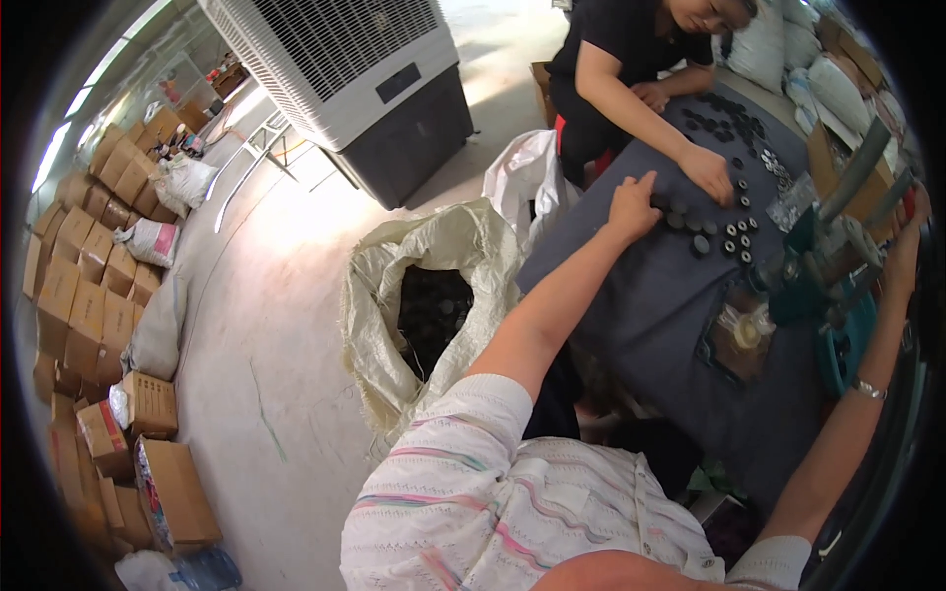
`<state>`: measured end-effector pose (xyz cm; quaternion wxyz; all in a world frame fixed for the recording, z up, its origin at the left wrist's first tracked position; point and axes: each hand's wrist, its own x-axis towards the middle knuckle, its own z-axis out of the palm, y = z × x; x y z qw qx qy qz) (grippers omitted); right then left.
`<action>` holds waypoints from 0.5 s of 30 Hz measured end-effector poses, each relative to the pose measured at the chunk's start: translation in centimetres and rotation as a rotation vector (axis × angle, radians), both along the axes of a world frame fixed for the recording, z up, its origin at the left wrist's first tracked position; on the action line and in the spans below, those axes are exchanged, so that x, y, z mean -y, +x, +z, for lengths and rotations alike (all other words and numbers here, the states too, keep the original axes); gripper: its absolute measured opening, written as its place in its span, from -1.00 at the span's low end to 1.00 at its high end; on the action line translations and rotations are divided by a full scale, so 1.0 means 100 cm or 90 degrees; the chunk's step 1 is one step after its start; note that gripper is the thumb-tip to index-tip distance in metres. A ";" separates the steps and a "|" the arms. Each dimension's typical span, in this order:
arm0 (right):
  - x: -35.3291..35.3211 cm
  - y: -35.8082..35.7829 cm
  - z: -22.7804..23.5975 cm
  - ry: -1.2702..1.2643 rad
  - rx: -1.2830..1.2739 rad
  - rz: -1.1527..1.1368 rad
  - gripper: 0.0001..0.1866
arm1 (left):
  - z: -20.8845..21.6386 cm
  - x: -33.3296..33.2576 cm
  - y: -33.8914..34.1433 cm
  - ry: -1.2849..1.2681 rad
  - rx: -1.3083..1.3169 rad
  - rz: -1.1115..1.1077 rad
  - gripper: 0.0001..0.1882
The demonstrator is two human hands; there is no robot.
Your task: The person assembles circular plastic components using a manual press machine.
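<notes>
My left hand (633,209) reaches across the dark cloth-covered table (631,315). A black round cap (658,201) sits between its thumb and fingers. Just right of it lie more black caps (701,244) and several rings with pale centres (730,246). At the far right my right hand (912,231) is wrapped round the lever handle (908,205) of a green bench press (803,281); a bit of red shows at the grip. Opposite me, a co-worker's hand (708,175) touches the table beside the small parts.
An open woven sack (370,295) of dark pieces stands left of the table, with a white sack (522,172) behind. A teal basin (855,345) sits beside the press. A large air cooler (394,138) stands on the floor; cardboard boxes (84,305) line the left wall.
</notes>
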<state>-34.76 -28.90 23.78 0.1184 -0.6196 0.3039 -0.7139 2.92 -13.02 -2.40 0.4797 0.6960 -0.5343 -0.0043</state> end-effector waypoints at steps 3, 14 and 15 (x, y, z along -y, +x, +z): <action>-0.029 0.018 0.019 0.097 0.052 0.078 -0.52 | 0.012 -0.010 0.007 0.003 0.073 0.032 -0.60; -0.055 0.057 0.024 0.047 0.104 0.217 -0.77 | 0.048 -0.075 -0.075 0.000 -0.120 -0.251 -0.14; -0.053 0.056 0.024 0.007 0.098 0.216 -0.77 | 0.053 -0.080 -0.094 -0.022 -0.104 -0.321 -0.14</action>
